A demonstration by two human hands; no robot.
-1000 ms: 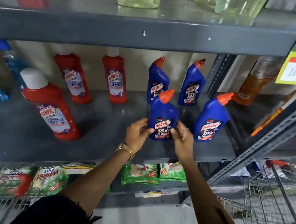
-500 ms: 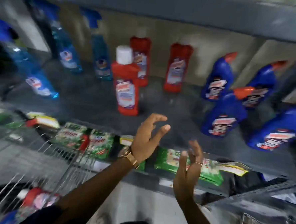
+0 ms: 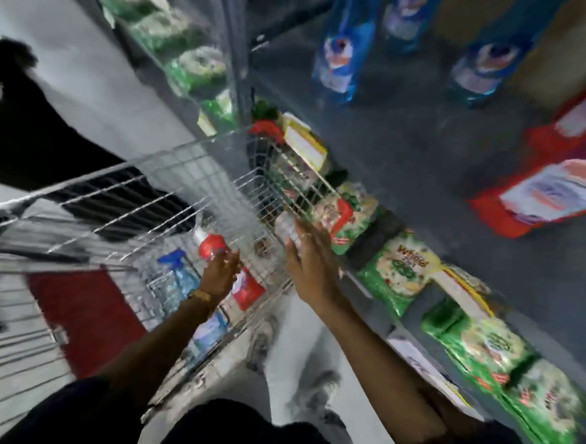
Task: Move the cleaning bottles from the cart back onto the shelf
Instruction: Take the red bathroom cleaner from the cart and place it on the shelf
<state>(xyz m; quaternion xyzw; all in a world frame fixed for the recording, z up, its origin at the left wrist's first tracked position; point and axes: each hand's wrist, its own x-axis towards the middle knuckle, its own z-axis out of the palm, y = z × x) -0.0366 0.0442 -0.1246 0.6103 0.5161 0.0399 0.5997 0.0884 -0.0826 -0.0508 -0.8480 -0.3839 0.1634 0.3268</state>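
Left hand [image 3: 219,275] inside wire cart [image 3: 170,180], fingers curled on red plastic bottle [image 3: 227,269] near cart's shelf-side edge; blur hides contact. Right hand [image 3: 308,260] spread flat, empty, over cart rim.

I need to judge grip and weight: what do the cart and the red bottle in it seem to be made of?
Cart: metal wire, bright silvery finish, seen in its thin welded grid. Red bottle: probably glossy opaque plastic with a white cap; motion blur leaves that uncertain.
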